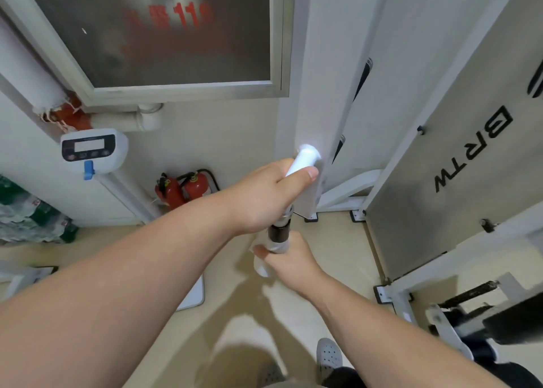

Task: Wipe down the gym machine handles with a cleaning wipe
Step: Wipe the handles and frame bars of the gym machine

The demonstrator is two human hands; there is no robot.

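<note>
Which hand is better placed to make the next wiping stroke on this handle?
Right. The right hand holds the wipe wrapped round the handle below its dark section. The left hand grips the white upper end with no wipe, so it likely just steadies.

Beige floor [338, 252] beneath me. Two red extinguishers [182, 189] stand by the wall, wrapped bottles [29, 217] far left, a white mat [195, 293] nearby, my shoe [329, 355] below.

I face frosted cabinet door [164, 35] | below it: two red fire extinguishers [173, 192], beige floor [338, 258] | right: grey BRTW panel [435, 188]
</note>
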